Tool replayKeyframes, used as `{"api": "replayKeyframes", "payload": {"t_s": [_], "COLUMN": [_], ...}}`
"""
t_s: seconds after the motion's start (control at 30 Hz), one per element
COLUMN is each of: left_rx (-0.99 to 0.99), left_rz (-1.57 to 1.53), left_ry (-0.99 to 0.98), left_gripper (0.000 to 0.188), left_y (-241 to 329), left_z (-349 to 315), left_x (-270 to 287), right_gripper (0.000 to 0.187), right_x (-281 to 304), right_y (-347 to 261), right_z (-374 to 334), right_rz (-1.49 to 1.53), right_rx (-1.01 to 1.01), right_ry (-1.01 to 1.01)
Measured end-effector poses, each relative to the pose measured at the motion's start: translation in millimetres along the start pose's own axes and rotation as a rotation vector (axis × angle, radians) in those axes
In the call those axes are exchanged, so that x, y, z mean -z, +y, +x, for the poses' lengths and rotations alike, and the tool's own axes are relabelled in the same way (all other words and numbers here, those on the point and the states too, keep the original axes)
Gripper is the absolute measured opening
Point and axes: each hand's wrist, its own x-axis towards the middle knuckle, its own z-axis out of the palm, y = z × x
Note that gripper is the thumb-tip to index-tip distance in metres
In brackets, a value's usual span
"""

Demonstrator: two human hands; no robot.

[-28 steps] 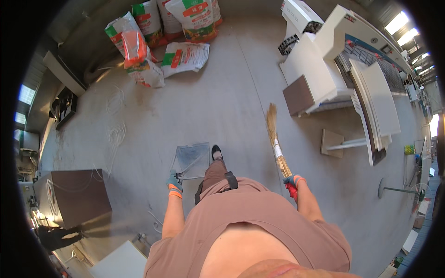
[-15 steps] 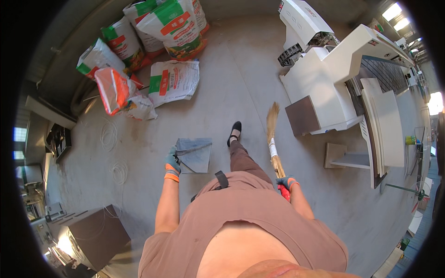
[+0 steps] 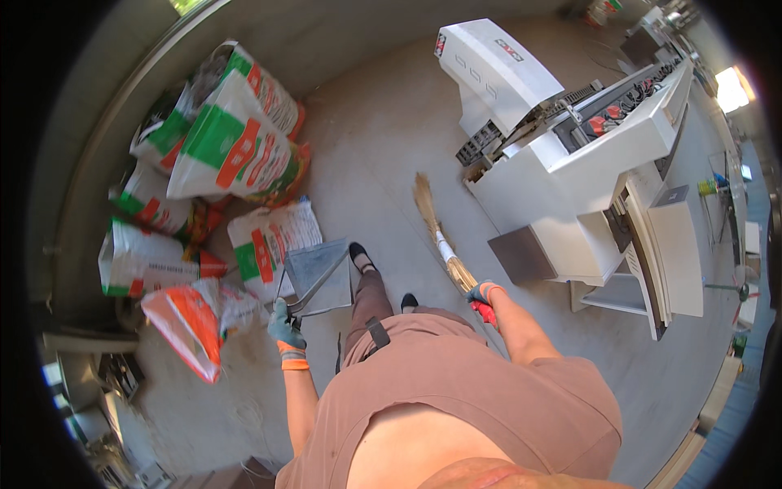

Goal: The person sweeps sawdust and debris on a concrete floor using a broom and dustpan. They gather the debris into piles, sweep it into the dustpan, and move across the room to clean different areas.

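Note:
My left hand (image 3: 287,324), in a grey glove with an orange cuff, is closed round the handle of a grey metal dustpan (image 3: 319,275). The pan hangs just ahead of that hand, overlapping the edge of a flat white, green and red sack (image 3: 273,236). On the other side, my gloved right hand (image 3: 487,300) grips the red handle end of a straw broom (image 3: 440,236). A white band wraps the broom's middle, and its bristles point forward, away from me. Whether the bristles touch the floor I cannot tell.
Several filled sacks (image 3: 236,138) stand along the wall at the far left. An orange and white bag (image 3: 191,322) lies crumpled nearer. A large white machine (image 3: 554,179) with a brown panel (image 3: 523,251) takes up the right side. Grey floor (image 3: 371,171) runs between them.
My view has turned to the right and I have stepped forward. The sacks and the machine sit closer. Both hands keep hold of the dustpan and the broom.

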Motion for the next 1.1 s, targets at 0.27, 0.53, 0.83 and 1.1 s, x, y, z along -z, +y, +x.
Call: {"api": "replayKeyframes", "payload": {"t_s": [0.27,0.53,0.83,1.1], "left_rx": [-0.111,-0.048,-0.006,-0.189], "left_rz": [0.188,0.234,0.458,0.602], "left_ry": [-0.291,-0.483,-0.37,-0.604], "left_gripper": [0.018,0.023,0.019,0.022], "left_y": [124.6,235.9,304.4,373.8], "left_z": [192.1,308.2,452.5,551.6], "left_x": [-196.3,-434.4,-650.3,-816.5], "right_gripper": [0.019,0.021,0.028,0.019], "right_x": [28.7,22.5,143.4,231.4], "right_y": [-176.5,-271.6,-464.4,-646.8], "right_z": [31.1,56.0,117.0,180.7], "right_rz": [0.286,0.46,1.287,1.561], "right_rx": [-0.079,-0.055,0.042,-0.011], "right_ry": [-0.301,-0.133,-0.699,-0.439]}}
